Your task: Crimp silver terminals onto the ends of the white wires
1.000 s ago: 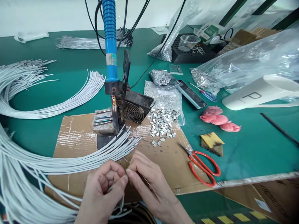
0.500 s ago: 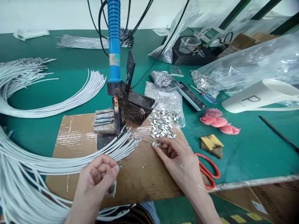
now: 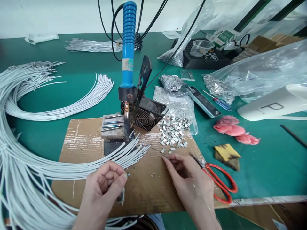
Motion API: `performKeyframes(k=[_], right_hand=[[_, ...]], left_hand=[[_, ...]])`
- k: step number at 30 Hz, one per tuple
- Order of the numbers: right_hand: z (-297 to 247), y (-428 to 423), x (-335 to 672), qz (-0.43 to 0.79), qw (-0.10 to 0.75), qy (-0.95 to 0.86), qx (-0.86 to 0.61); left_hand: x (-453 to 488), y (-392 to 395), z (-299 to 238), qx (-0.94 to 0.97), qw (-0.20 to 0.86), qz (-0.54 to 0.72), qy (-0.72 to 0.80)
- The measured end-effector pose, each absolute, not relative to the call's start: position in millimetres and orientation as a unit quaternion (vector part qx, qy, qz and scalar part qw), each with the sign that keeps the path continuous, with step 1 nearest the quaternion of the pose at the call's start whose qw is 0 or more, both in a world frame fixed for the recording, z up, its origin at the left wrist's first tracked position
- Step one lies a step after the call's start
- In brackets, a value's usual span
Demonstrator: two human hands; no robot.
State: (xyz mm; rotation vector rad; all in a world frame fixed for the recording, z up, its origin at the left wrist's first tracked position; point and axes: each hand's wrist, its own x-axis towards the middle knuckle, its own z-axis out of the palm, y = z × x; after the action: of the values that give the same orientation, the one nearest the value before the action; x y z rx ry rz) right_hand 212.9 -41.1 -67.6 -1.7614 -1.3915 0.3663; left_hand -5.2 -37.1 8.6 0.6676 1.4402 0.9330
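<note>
My left hand [image 3: 105, 187] is curled closed near the front of the cardboard sheet [image 3: 79, 143], pinching the end of a thin white wire between thumb and forefinger. My right hand [image 3: 189, 179] rests on the cardboard just below the heap of small metal clips [image 3: 174, 132], fingers pinched together at the tip, apparently on one small clip. A fan of white wires [image 3: 115, 156] ends between my hands. A blue-handled soldering iron [image 3: 128, 54] stands upright in its holder behind them.
Large bundles of white wires [image 3: 28, 92] curve across the green table at left. Red-handled scissors [image 3: 219, 180] lie right of my right hand. A small fan [image 3: 144, 116], clear bags of parts [image 3: 251, 73], pink pieces [image 3: 230, 129], a sponge [image 3: 226, 155] and a white cup [image 3: 273, 103] lie beyond.
My hands parted: the right one reached out to the clip heap, then drew back a little with fingers pinched. The left stayed closed on the wire end. The camera shifted slightly.
</note>
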Motion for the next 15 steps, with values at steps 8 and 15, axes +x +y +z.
performKeyframes(k=[8, 15], right_hand=[[-40, -48, 175, 0.333, 0.512, -0.479, -0.630], [-15, -45, 139, 0.560, 0.521, -0.333, -0.552]], left_hand=[[-7, -35, 9, 0.298, 0.592, 0.411, 0.626], [-7, -32, 12, 0.303, 0.602, 0.393, 0.626]])
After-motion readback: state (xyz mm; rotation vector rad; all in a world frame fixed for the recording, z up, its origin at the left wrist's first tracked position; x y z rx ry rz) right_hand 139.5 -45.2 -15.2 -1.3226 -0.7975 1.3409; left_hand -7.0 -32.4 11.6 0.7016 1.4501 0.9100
